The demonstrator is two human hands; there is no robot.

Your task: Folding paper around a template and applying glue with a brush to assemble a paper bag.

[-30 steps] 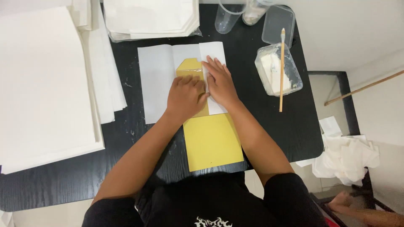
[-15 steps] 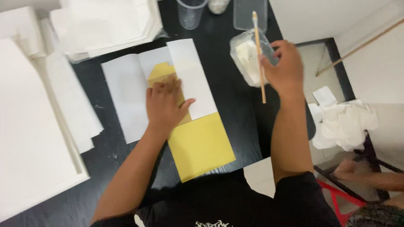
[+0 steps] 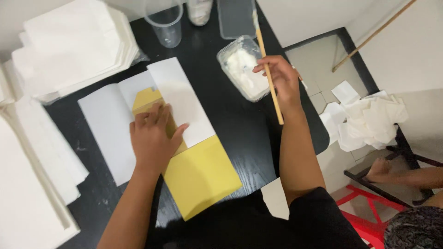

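My left hand (image 3: 154,136) lies flat, fingers spread, on a yellow card template (image 3: 200,175) that rests over a white sheet of paper (image 3: 104,129) on the black table (image 3: 221,120). One flap of the white sheet (image 3: 180,101) is folded over the yellow card. My right hand (image 3: 279,80) grips a thin wooden stick (image 3: 270,78), holding it upright beside a clear plastic tub (image 3: 244,74) of white paste.
Stacks of white paper (image 3: 74,50) sit at the back left and down the left edge. A clear plastic cup (image 3: 165,23), a jar (image 3: 199,11) and a tub lid (image 3: 236,18) stand at the back. Crumpled white paper (image 3: 369,120) lies on the floor at right, beside another person's foot (image 3: 380,169).
My right hand left the folded paper, reached to the paste tub and took hold of the wooden stick. My left hand stayed pressed on the yellow card.
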